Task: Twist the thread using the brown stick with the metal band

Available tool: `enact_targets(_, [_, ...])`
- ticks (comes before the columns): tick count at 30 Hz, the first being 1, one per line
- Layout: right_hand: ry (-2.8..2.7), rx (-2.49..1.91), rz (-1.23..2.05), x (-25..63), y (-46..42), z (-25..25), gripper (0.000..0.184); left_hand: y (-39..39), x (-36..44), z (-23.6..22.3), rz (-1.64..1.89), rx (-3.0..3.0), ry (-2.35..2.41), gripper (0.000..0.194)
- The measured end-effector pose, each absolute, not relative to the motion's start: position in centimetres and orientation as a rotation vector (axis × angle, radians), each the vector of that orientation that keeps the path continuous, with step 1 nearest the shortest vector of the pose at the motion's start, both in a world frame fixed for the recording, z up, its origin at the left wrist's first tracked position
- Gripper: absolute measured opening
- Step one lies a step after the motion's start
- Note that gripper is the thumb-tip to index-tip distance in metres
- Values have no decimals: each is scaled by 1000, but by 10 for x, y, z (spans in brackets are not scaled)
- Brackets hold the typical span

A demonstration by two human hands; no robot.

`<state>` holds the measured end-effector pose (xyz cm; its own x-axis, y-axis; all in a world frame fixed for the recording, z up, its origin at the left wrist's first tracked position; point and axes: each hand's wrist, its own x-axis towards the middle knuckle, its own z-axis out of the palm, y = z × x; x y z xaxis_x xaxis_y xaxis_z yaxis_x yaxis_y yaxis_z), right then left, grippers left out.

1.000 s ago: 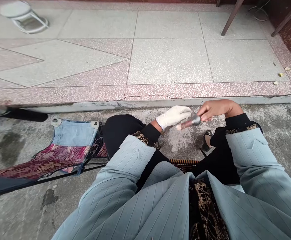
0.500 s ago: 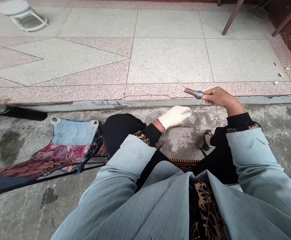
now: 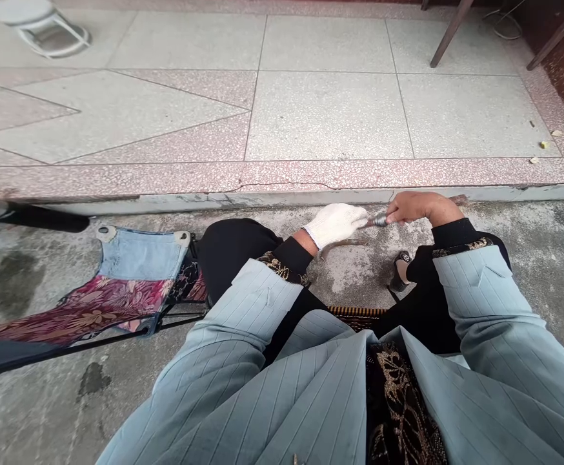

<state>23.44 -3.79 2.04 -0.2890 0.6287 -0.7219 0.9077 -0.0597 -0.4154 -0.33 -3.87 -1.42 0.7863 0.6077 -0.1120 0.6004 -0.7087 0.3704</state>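
My right hand, bare, is closed on a short brown stick with grey wire wound round it. The stick's left end meets the fingertips of my left hand, which wears a white knitted glove. The gloved fingers are closed together; what lies inside them is hidden. Just below the glove shows a curved brown rod; I cannot tell whether it is held or lies on the ground. Another brown piece sticks out beyond my right wrist, and its link to the wire-wound stick is hidden.
A folding chair with denim and floral fabric is at the left, near a black-ended bar. Ahead runs a low step edge to a tiled floor. A white stool and wooden legs stand farther back.
My right hand has come down with the wire-wound stick, bringing the stick's end to the gloved fingertips. My left hand has stayed nearly in place.
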Motion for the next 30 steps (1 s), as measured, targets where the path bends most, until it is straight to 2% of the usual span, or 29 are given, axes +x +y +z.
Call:
enact_targets(5, [1973,1187,-1870,238,-49,42,39,-35,-8,-2,258,2170,758,33])
enact_targets(7, [2102,1276,-2039,241,-55,55,46,-36,-9,2,386,1933,728,31])
enact_targets(10, [2263,1668,-2200,244,-62,64,51,-40,-6,4,401,1759,709,31])
enact_targets(14, [2274,1996,-2057,243,-60,59,46,-44,-4,3,281,1901,732,30])
enact_targets(20, [2070,2178,-1381,240,-43,44,25,-36,-7,-9,176,2242,740,36])
enact_targets(23, [2008,2082,-1161,235,-39,33,22,-36,-6,-13,107,2341,735,37])
enact_targets(27, [1920,1728,-1155,228,-38,20,21,-39,-4,-10,55,2402,772,36])
enact_targets(30, [1880,1408,-1408,227,-41,20,25,-40,-6,-6,121,2365,739,33])
